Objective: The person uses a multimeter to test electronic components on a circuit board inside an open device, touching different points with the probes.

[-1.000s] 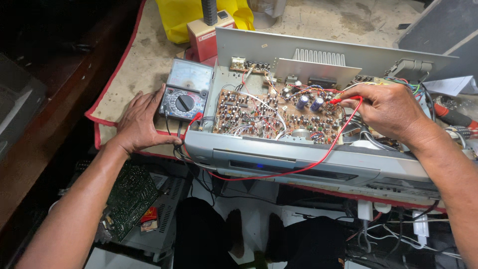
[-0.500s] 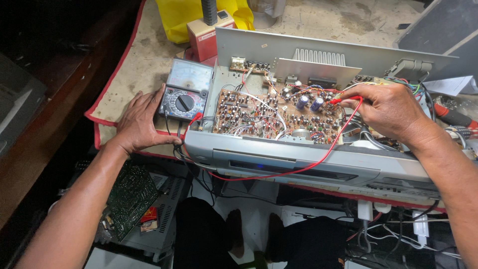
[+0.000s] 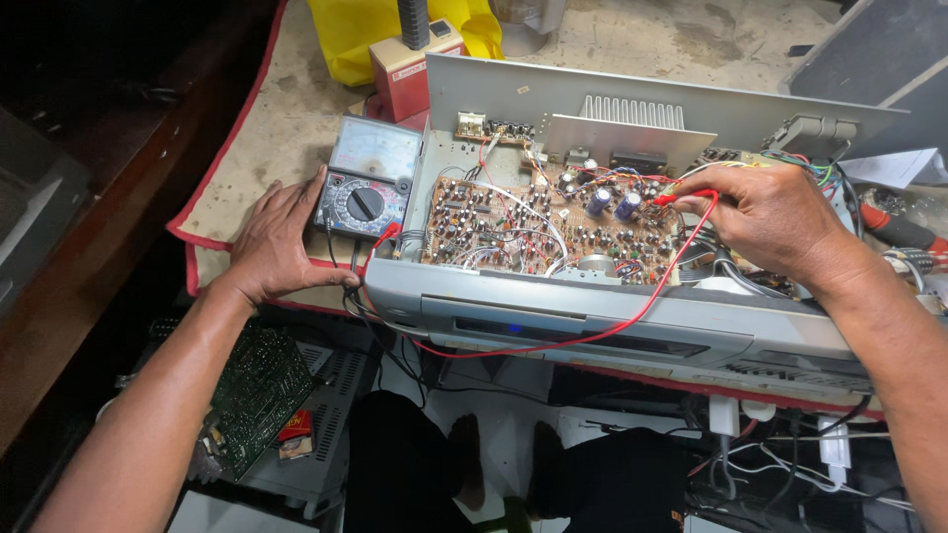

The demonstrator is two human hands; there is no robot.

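Nothing has moved — left hand [image 3: 279, 240] flat beside the multimeter [image 3: 363, 192], right hand [image 3: 765, 217] pinching the red probe [image 3: 671, 198].

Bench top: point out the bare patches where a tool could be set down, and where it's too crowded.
Free: the worn mat left of the multimeter, beyond the left hand, and the bench surface behind the open chassis. Crowded: the circuit board under the right hand, and the cabled right edge.
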